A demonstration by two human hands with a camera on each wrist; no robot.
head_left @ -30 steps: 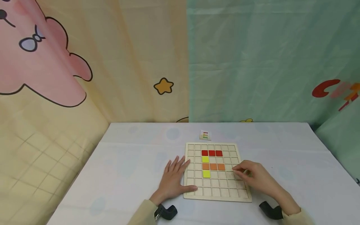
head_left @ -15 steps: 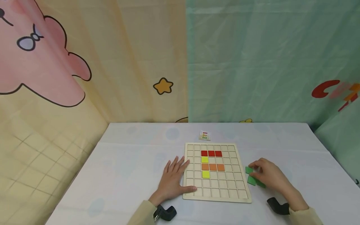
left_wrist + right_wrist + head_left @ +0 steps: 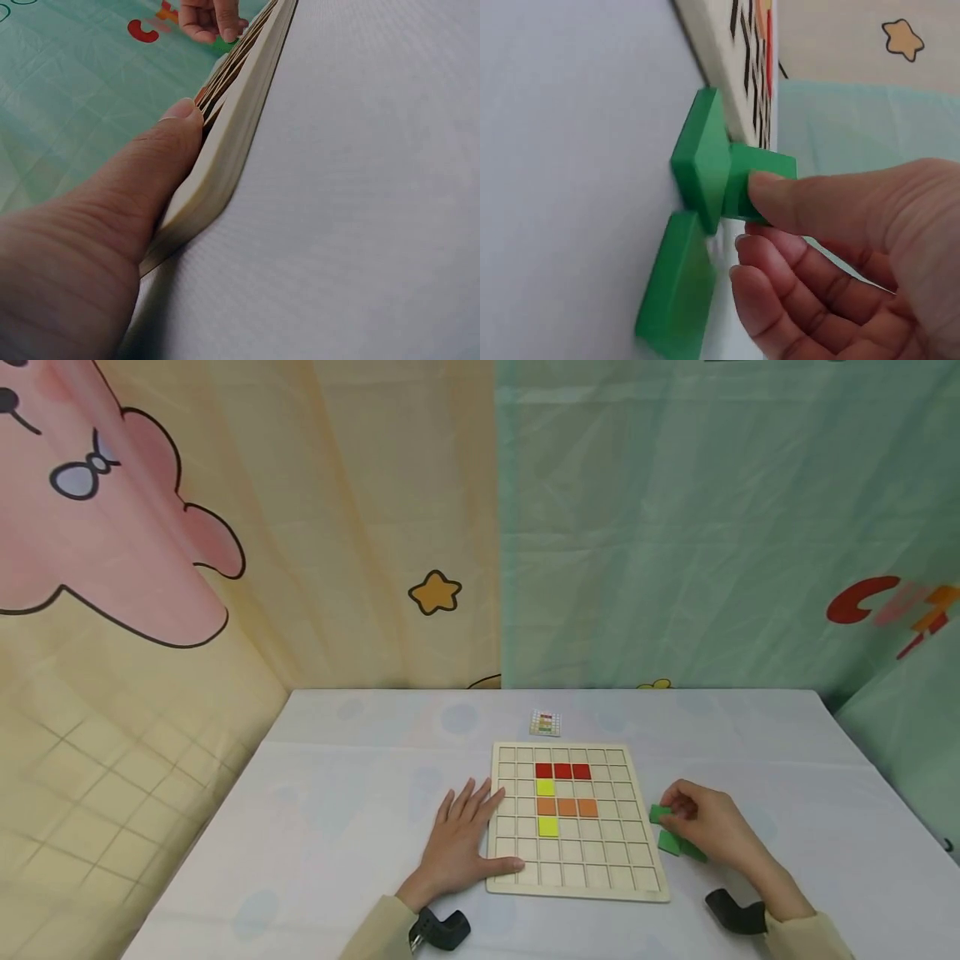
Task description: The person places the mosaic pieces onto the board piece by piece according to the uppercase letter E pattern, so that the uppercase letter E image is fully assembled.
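Observation:
My left hand (image 3: 467, 839) lies spread on the left edge of a pale wooden grid board (image 3: 615, 878), its thumb (image 3: 169, 150) over the rim near the lower corner. To the right of the board, my right hand (image 3: 711, 825) pinches a green square tile (image 3: 742, 166) between thumb and fingers, low over the table. Two more green tiles, one nearer (image 3: 675, 285) and one close by the held one (image 3: 701, 161), are beside it. On the board sit three red tiles (image 3: 562, 771), two yellow tiles, one of them lower (image 3: 548, 826), and three orange tiles (image 3: 567, 807).
A small card (image 3: 545, 723) with a coloured grid pattern lies behind the board. White patterned cloth (image 3: 337, 827) covers the table. Curtains with cartoon prints (image 3: 435, 593) hang along the back and sides.
My right hand has left the board's right edge and moved right to the green tiles, where it now pinches one, shifted slightly left. My left hand stays put.

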